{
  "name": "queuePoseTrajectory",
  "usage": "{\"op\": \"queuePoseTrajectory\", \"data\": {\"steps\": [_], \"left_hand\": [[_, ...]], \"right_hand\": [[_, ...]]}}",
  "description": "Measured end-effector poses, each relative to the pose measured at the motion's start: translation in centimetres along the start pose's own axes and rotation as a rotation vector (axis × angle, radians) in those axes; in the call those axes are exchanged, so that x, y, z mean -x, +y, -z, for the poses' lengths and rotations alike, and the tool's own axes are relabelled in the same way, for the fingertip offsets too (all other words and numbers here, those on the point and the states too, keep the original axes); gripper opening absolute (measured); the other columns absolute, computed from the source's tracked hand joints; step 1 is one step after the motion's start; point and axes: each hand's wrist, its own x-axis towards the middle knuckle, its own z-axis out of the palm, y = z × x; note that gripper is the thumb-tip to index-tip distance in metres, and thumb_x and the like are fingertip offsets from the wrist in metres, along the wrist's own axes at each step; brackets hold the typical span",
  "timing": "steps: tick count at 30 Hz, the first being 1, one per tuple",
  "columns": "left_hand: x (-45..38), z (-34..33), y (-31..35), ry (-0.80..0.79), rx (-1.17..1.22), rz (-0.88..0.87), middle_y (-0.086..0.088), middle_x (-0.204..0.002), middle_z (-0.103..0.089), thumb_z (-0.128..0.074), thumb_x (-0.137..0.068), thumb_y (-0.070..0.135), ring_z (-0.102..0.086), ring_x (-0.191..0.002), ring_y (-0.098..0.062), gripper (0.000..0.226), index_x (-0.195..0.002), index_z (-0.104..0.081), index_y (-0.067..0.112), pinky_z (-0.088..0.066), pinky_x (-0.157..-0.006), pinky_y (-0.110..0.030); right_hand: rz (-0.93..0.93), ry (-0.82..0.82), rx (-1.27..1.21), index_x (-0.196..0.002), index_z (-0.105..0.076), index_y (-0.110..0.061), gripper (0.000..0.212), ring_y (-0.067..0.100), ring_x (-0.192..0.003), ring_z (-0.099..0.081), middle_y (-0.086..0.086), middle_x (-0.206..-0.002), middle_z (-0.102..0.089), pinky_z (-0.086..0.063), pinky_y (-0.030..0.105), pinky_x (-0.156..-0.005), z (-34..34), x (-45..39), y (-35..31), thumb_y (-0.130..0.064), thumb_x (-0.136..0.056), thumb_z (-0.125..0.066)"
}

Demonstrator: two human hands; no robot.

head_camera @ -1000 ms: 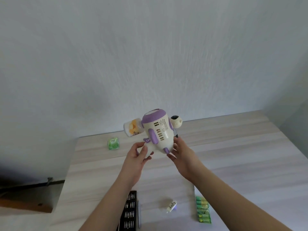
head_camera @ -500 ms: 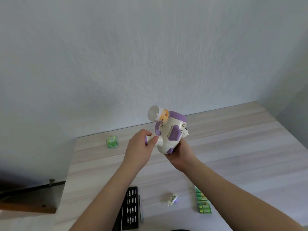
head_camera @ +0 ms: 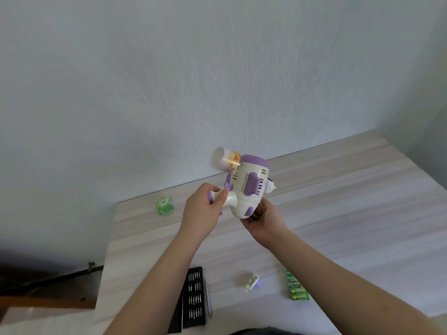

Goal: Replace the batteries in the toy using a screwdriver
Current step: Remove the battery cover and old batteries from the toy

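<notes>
A white and purple toy point(head_camera: 249, 187) with a clear bottle on its upper left is held in the air over the wooden table point(head_camera: 338, 213). My left hand point(head_camera: 203, 211) grips its white handle at the left. My right hand point(head_camera: 264, 221) cups its underside, where something dark brown shows against the palm. Near the table's front edge lie a black case of screwdriver bits point(head_camera: 194, 296), a thin silver screwdriver point(head_camera: 208, 298) beside it, a row of green batteries point(head_camera: 296, 287), and a small white and purple cover piece point(head_camera: 252, 282).
A small green packet point(head_camera: 165, 206) sits at the table's back left, near the white wall. The table's left edge drops to a dark floor area. The right half of the table holds nothing that I can see.
The toy has been turned in my hands: its bottle now points up and left and its side faces me. My left hand has closed on the handle, and my right hand moved under the body.
</notes>
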Motion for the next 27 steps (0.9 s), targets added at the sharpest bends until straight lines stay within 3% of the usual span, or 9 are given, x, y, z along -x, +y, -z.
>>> {"op": "queuePoseTrajectory", "data": {"steps": [5, 11, 14, 17, 22, 27], "left_hand": [[0.6, -1.2, -0.3, 0.017, 0.18, 0.143, 0.001, -0.076, -0.07, -0.056, -0.094, 0.035, -0.068, -0.062, -0.009, 0.018, -0.094, -0.059, 0.018, -0.047, -0.06, -0.023], [1.0, -3.1, -1.8, -0.006, 0.39, 0.272, -0.008, -0.087, -0.069, -0.058, -0.095, 0.029, -0.068, -0.066, -0.014, 0.011, -0.094, -0.061, 0.019, -0.058, -0.081, -0.04], [1.2, -4.4, -2.6, 0.009, 0.49, 0.335, -0.013, -0.088, -0.067, -0.058, -0.096, 0.026, -0.066, -0.064, -0.015, 0.015, -0.096, -0.062, 0.012, -0.059, -0.078, -0.038], [1.3, -5.2, -3.1, -0.004, 0.638, 0.395, -0.015, -0.084, -0.063, -0.058, -0.096, 0.025, -0.063, -0.064, -0.015, 0.021, -0.097, -0.06, 0.004, -0.056, -0.067, -0.027], [1.4, -6.0, -3.7, -0.048, 0.879, 0.473, -0.014, -0.082, -0.064, -0.057, -0.096, 0.025, -0.063, -0.069, -0.018, 0.025, -0.1, -0.058, 0.0, -0.056, -0.065, -0.022], [1.2, -6.4, -4.0, -0.087, 1.039, 0.494, -0.013, -0.083, -0.065, -0.052, -0.098, 0.025, -0.064, -0.067, -0.015, 0.028, -0.107, -0.058, -0.001, -0.055, -0.063, -0.021]], "right_hand": [[0.019, 0.152, -0.063, -0.103, -0.058, -0.001, 0.026, 0.031, -0.092, -0.061, 0.017, -0.098, -0.063, -0.055, 0.043, -0.077, 1.0, -0.1, -0.4, -0.021, -0.101, -0.042], [0.04, 0.276, 0.018, -0.09, -0.061, -0.004, 0.024, 0.022, -0.069, -0.058, 0.011, -0.081, -0.062, -0.053, 0.034, -0.068, 1.4, 0.3, -1.6, -0.019, -0.101, -0.045], [0.014, 0.288, 0.017, -0.089, -0.058, -0.004, 0.026, 0.016, -0.053, -0.045, 0.009, -0.071, -0.055, -0.047, 0.024, -0.049, 1.9, 0.2, -2.0, -0.022, -0.102, -0.044], [-0.005, 0.297, 0.036, -0.08, -0.052, -0.007, 0.028, 0.012, -0.048, -0.037, 0.005, -0.064, -0.048, -0.032, 0.018, -0.034, 2.6, 0.1, -2.4, -0.025, -0.1, -0.046], [-0.045, 0.24, 0.299, -0.07, -0.047, -0.014, 0.037, 0.012, -0.045, -0.033, 0.001, -0.058, -0.043, -0.023, 0.02, -0.035, 2.9, 0.8, -3.1, -0.041, -0.091, -0.06], [0.065, 0.069, 0.735, -0.075, -0.052, -0.012, 0.043, 0.012, -0.047, -0.036, 0.004, -0.065, -0.045, -0.026, 0.023, -0.043, 2.4, 1.8, -3.9, -0.052, -0.089, -0.058]]}}
